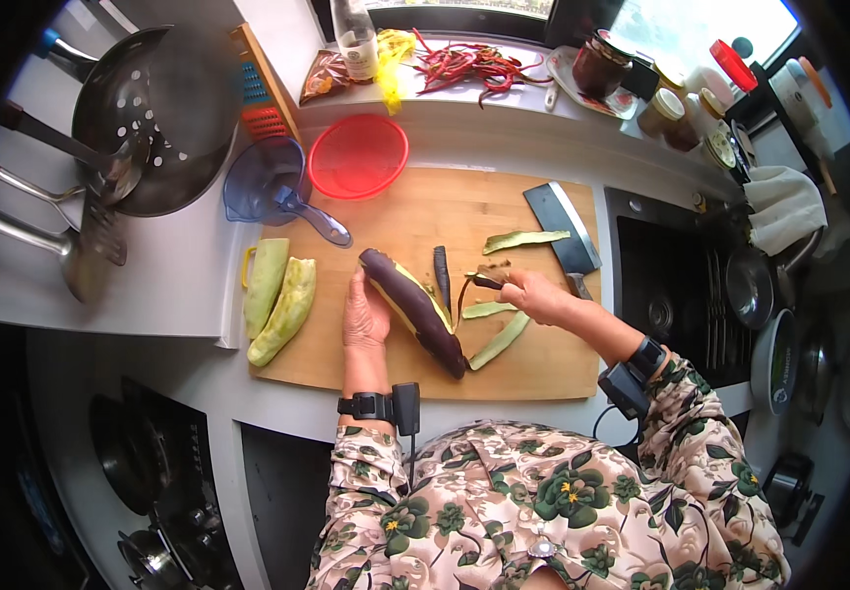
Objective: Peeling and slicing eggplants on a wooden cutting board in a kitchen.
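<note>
My left hand (367, 313) grips a long purple eggplant (414, 306) near its upper end. The eggplant slants over a wooden cutting board (425, 214), with pale bands where its skin is off. In my right hand (536, 295) is a small dark tool (490, 282) that looks like a peeler, partly hidden by my fingers. A thin curl of dark peel (460, 302) hangs by its head. Around it lie a dark peel strip (441, 274) and a pale green strip (502, 341). Two peeled pale-green vegetables, one nearer me (285, 313), rest at the board's left.
A cleaver (561, 225) lies at the board's right, touching another peel strip (524, 240). Behind stand a red plastic basket (358, 156) and a blue plastic dipper (263, 181). A black sink (679, 295) is at right. Red chillies (469, 66) lie on the windowsill.
</note>
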Demonstrator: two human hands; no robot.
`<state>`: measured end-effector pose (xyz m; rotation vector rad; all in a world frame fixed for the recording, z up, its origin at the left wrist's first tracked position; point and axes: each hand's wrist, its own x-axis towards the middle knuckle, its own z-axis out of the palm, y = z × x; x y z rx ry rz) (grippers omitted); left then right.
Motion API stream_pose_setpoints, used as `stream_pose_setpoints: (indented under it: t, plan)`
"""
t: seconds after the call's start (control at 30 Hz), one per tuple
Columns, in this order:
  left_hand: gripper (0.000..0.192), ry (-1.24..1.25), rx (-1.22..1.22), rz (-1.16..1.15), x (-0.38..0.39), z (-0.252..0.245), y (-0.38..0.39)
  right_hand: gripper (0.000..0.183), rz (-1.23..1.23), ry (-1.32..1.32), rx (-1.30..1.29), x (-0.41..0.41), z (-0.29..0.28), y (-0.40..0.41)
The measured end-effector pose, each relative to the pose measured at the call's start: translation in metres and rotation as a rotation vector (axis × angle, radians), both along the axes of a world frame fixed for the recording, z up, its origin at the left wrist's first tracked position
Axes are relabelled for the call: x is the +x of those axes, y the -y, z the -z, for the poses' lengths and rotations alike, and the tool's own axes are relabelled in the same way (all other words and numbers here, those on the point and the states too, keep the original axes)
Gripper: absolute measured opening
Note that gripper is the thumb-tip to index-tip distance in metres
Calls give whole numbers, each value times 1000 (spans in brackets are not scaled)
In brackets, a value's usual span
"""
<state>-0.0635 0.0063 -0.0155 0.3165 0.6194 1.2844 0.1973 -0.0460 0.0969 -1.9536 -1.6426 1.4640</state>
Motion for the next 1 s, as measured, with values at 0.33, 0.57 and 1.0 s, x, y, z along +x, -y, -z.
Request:
stream_pose_setpoints:
  t: [0.33,0.57,1.0]
  plan:
    - [60,116,-67,134,13,-17,11,40,-44,106,202,-57,-10,-62]
    - [72,78,-42,125,11,-5,6,40,-65,165,544,-78,-25,-73]
    - [54,-121,-62,27,31,-23,5,35,-427,270,220,-108,-21,-80]
